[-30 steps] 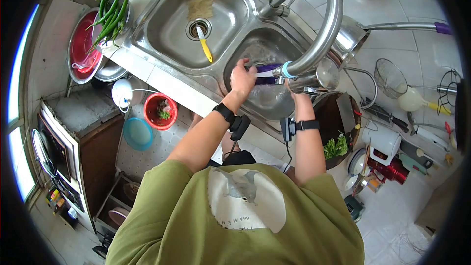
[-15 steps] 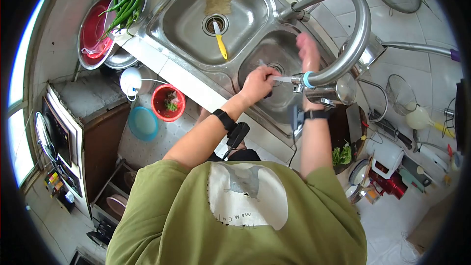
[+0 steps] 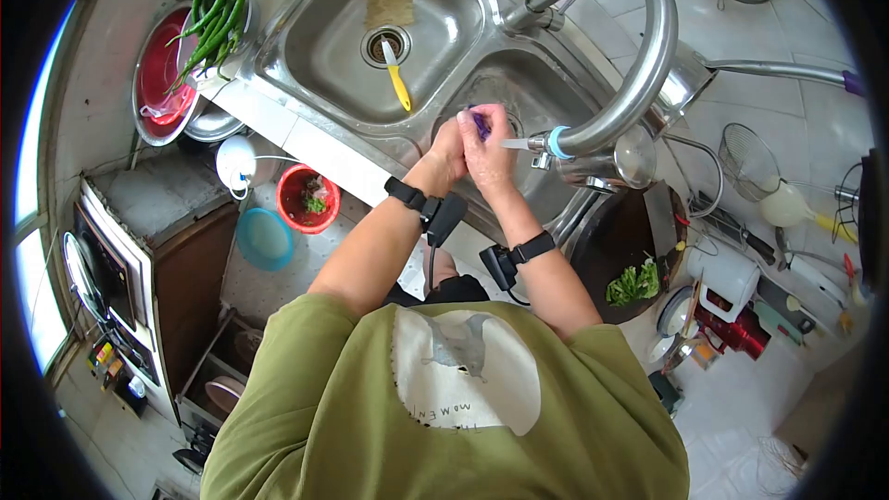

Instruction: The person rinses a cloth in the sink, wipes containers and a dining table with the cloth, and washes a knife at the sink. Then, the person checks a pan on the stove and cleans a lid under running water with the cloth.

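Note:
My left hand (image 3: 448, 149) and my right hand (image 3: 490, 150) meet over the right sink basin (image 3: 546, 97), closed around a small dark purple thing (image 3: 480, 126). Only a little of it shows between the fingers, so its kind is unclear. Beside my right hand, water runs from the nozzle of the curved metal faucet (image 3: 659, 46). In the left sink basin (image 3: 315, 46) a yellow-handled knife (image 3: 398, 88) lies with its blade over the drain. Near it is a flat brownish piece (image 3: 390, 4).
Green chili peppers (image 3: 215, 23) lie on a bowl at the upper left, near a red basin (image 3: 159, 79). A red bucket (image 3: 289, 213) with scraps and a blue basin (image 3: 266, 239) stand on the floor. Green leaves (image 3: 633, 285) lie on a dark round board (image 3: 602, 250) at the right.
My right hand has come down and left from beyond the faucet to join my left hand at the purple thing. The view has shifted slightly.

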Available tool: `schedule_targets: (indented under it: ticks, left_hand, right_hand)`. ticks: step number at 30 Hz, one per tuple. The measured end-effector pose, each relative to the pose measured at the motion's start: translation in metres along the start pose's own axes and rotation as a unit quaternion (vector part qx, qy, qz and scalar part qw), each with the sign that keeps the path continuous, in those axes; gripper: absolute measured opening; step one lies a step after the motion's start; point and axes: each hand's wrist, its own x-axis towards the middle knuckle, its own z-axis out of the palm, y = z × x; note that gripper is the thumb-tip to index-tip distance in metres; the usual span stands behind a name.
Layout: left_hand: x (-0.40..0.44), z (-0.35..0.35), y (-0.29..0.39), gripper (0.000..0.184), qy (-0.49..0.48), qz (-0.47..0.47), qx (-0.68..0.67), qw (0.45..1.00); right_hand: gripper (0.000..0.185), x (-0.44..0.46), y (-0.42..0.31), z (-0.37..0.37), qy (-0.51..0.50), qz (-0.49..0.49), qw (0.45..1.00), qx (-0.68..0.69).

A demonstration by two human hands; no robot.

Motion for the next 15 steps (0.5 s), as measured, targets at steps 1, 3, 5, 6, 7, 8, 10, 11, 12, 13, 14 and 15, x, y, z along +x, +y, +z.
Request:
schedule_targets:
  ticks: [1,3,5,6,7,8,10,11,12,13,14,15]
  left_hand:
    - [0.002,0.002,-0.005,0.036,0.008,0.024,0.021,0.999]
    - [-0.006,0.017,-0.012,0.031,0.086,0.093,0.155,0.98]
    - [-0.005,0.017,-0.023,0.029,0.095,0.117,0.134,0.98]
    - [-0.001,0.018,-0.02,0.027,0.093,0.097,0.098,0.986]
    - [-0.001,0.022,-0.017,0.026,0.092,0.074,0.061,0.991]
    - [-0.005,0.023,-0.012,0.029,0.061,0.07,0.079,0.993]
    - [-0.001,0.009,-0.01,0.032,0.008,0.026,0.039,0.999]
    - [0.004,-0.005,-0.013,0.033,-0.035,0.004,0.037,0.999]
    - [-0.01,0.014,-0.014,0.034,0.021,0.006,0.07,0.997]
    - [-0.024,0.037,-0.015,0.036,0.077,0.009,0.103,0.992]
    - [-0.012,0.021,-0.029,0.036,0.04,0.025,0.083,0.995]
    - [-0.01,0.022,-0.031,0.036,0.075,0.036,0.094,0.992]
  right_hand:
    - [0.038,0.005,0.007,-0.004,0.001,-0.001,1.0,-0.002]
    - [0.04,0.022,0.038,-0.015,0.016,0.111,0.988,-0.106]
    - [0.037,0.029,0.055,-0.022,0.024,0.136,0.987,-0.08]
    - [0.037,0.028,0.05,-0.019,0.035,0.113,0.989,-0.093]
    - [0.037,0.021,0.044,-0.014,0.047,0.093,0.989,-0.108]
    - [0.036,0.013,0.042,-0.01,0.035,0.092,0.992,-0.074]
    - [0.033,-0.002,-0.008,-0.011,0.022,0.076,0.995,-0.057]
    - [0.032,-0.007,0.007,-0.008,0.025,0.034,0.997,-0.071]
    - [0.033,-0.001,0.044,-0.007,0.034,0.02,0.996,-0.083]
    - [0.034,0.01,0.076,-0.013,0.043,0.005,0.995,-0.094]
    - [0.03,0.017,0.076,-0.024,0.021,0.038,0.999,-0.016]
    - [0.028,0.019,0.071,-0.024,0.012,0.06,0.998,-0.014]
